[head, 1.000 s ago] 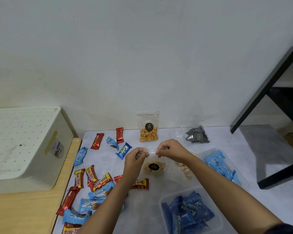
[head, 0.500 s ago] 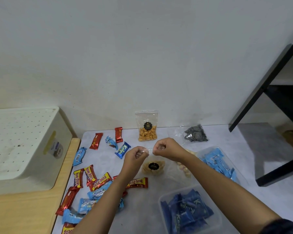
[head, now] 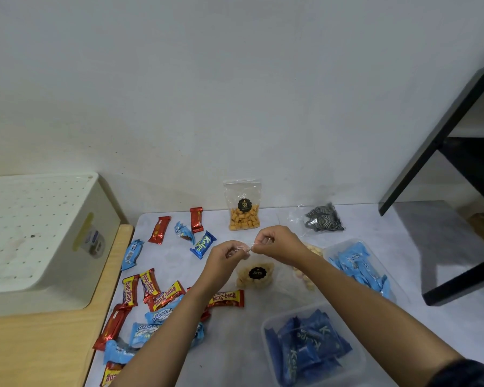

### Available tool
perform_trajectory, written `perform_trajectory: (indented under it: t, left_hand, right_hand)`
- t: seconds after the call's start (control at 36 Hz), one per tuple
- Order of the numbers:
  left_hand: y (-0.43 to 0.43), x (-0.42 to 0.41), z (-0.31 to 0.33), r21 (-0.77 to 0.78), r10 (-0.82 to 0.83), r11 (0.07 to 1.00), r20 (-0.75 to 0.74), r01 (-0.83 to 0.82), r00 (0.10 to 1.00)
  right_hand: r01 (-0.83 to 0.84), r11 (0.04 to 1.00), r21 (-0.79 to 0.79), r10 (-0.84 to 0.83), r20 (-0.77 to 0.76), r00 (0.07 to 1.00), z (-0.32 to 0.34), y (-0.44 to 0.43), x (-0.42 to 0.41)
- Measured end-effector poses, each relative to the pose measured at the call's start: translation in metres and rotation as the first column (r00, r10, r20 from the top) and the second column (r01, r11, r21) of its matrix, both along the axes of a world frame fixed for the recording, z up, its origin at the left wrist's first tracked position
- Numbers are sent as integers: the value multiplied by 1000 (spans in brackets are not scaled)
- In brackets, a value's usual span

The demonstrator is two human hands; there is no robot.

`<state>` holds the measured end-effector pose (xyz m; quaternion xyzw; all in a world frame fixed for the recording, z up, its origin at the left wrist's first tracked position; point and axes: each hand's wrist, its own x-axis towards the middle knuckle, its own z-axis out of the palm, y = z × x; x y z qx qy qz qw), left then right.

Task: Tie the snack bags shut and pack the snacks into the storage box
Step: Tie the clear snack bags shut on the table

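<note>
A clear snack bag [head: 256, 274] of pale nuts with a black round label hangs at the table's middle. My left hand [head: 229, 254] and my right hand [head: 275, 241] both pinch its twisted plastic top, fingertips almost touching above the bag. A second clear bag [head: 243, 206] of orange crackers stands upright against the wall behind them. To its right lies a bag of dark spiral snacks [head: 323, 220]. A clear storage box [head: 268, 325] at the front holds dark blue wafer packs. Another clear box [head: 329, 248] at the right holds light blue packs.
Red, yellow and blue wrapped bars [head: 151, 297] lie scattered over the table's left half. A white perforated lidded bin [head: 39, 236] sits on a wooden surface [head: 34, 350] at the left. A black shelf frame [head: 442, 135] stands at the right. More pale nuts [head: 302, 276] lie under my right forearm.
My hands have drawn closer together on the bag's top, from a small gap to nearly touching. The bag stays in the same spot.
</note>
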<state>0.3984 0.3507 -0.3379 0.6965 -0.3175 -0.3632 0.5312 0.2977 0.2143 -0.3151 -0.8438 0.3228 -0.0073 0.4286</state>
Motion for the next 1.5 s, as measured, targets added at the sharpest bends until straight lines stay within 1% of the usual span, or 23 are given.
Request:
perform_trajectory:
  t: [0.19,0.25,0.31,0.36,0.42,0.56,0.64,0.72,0.83,0.92,0.97,1.08,1.14,1.22,1.39,1.44,1.5]
  left_hand:
    - [-1,3,0,5,-5,1000,-2,5,1000]
    - [0,7,0,9,-10,1000,21,10,1000]
    - [0,9,1,9,-12,1000,48,12,999]
    - [-1,11,2,11,-12,1000,66,11,998]
    - [-1,14,2,6,-1,1000,66,0,998]
    - [5,23,-2,-12,47,999,-7,-47,999]
    - [5,25,-2,-11,35,999,-33,-35,999]
    - [3,25,-1,-16,42,999,-40,-43,998]
    - [3,29,2,-9,41,999,19,-41,999]
    - [4,31,2,8,44,999,105,-45,994]
    - [3,30,3,-1,95,995,155,-96,983]
    - [2,21,8,-48,295,955,200,-291,934]
    - [2,15,10,-43,354,935,174,-353,919]
    - [2,1,9,-20,382,924,132,-383,915]
    - [-4,-24,1,62,303,950,61,-306,951]
    - [-8,-28,3,101,308,947,-10,-306,951]
    - [-11,-29,4,117,325,943,-120,-312,938]
  right_hand:
    - [26,998,-54,-27,-22,999,1,4,1]
    - [16,998,-60,-16,-13,1000,-1,2,1]
    - [-16,1000,-20,16,14,1000,0,-2,-1]
    - [-63,996,68,59,62,996,3,-5,-5]
    - [-84,989,120,75,79,994,6,-9,-9]
    - [8,985,174,-30,129,991,2,-19,-21]
    - [36,988,152,-56,129,990,-1,-19,-24]
    - [56,991,119,-76,170,982,-3,-17,-24]
    - [52,994,101,-72,205,976,-2,-15,-22]
    - [50,996,77,-65,202,977,-3,-14,-22]
    - [47,998,40,-54,197,979,-3,-14,-22]
    - [38,999,-18,-34,212,977,-5,-14,-26]
    - [36,999,-39,-27,211,977,-6,-15,-28]
    - [27,997,-73,-11,202,979,-8,-16,-30]
    - [-40,987,-154,69,185,980,-11,-15,-33]
    - [-72,978,-194,107,174,979,-11,-14,-34]
    - [-97,971,-218,135,170,976,-10,-14,-36]
